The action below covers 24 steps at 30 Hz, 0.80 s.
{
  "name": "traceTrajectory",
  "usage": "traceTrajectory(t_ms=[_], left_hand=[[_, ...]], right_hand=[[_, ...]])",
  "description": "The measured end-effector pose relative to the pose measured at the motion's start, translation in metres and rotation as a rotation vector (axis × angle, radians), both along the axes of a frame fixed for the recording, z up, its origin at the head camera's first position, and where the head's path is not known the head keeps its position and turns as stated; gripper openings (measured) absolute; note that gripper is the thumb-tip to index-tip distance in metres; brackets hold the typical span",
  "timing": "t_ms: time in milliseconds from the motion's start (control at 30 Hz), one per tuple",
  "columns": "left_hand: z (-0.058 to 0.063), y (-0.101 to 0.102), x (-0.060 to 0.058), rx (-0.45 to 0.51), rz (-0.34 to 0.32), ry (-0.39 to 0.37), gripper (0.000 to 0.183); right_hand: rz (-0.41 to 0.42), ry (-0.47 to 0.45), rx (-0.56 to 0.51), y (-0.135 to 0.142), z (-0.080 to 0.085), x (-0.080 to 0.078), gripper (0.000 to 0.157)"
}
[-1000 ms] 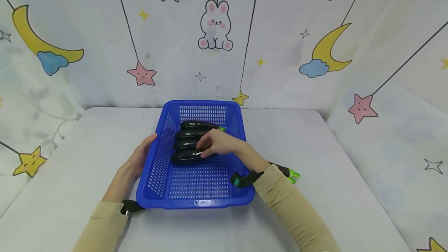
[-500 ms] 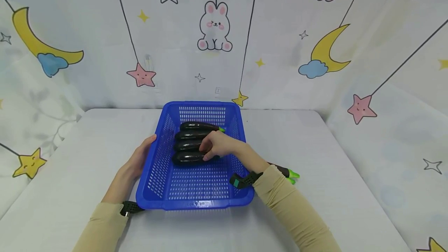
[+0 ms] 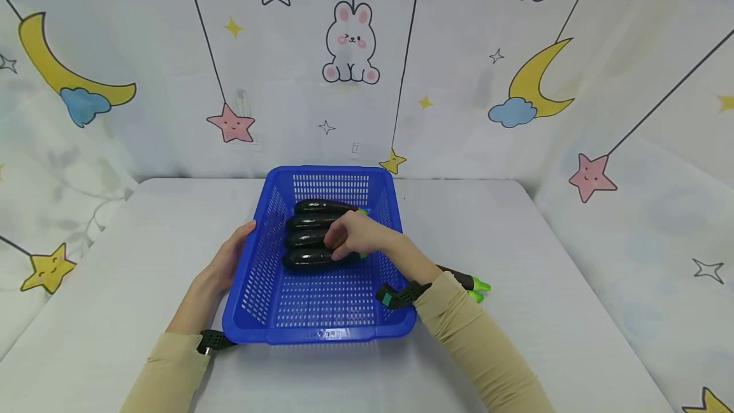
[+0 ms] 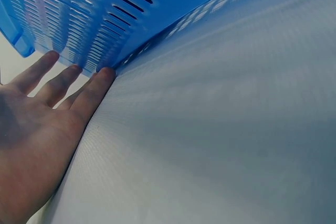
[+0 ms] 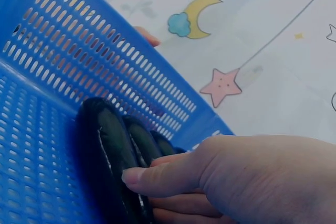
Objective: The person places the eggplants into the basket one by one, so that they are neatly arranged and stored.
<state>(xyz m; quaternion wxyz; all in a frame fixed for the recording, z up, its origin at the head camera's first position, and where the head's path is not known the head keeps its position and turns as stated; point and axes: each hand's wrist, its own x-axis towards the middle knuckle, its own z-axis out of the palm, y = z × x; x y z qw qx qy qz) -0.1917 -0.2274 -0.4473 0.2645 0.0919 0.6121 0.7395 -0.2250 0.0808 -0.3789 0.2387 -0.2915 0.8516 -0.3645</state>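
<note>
A blue perforated plastic basket [image 3: 321,334] stands on the white table. Several glossy dark eggplants lie side by side in its far half, crosswise. My right hand [image 3: 360,234] reaches in over the basket's right side and pinches the nearest eggplant [image 3: 304,259] towards its stem end. In the right wrist view the thumb lies on that eggplant [image 5: 105,145], the other fingers dipping between it and its neighbour. My left hand [image 3: 227,259] rests along the basket's outer left wall; the left wrist view shows its straight fingers [image 4: 58,85] against the slotted side.
More eggplants [image 3: 463,278] with bright green stem ends lie on the table just right of the basket, partly hidden by the right forearm. A white cloth [image 3: 459,81] printed with stars, moons and a rabbit hangs behind the table [image 3: 504,228].
The nearest eggplant has slid slightly right, and its green stem end shows more. My right hand shifted right with it, then slightly back left and up. The left hand stays at the basket.
</note>
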Motion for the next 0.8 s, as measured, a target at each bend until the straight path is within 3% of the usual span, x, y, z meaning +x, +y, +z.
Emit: traceTrajectory(t_ms=[800], left_hand=[[-0.0009,-0.0006,-0.0002,0.001,-0.008,0.013,0.085]], right_hand=[[0.014,0.027,-0.043,0.0008,0.0006,0.0011,0.024]])
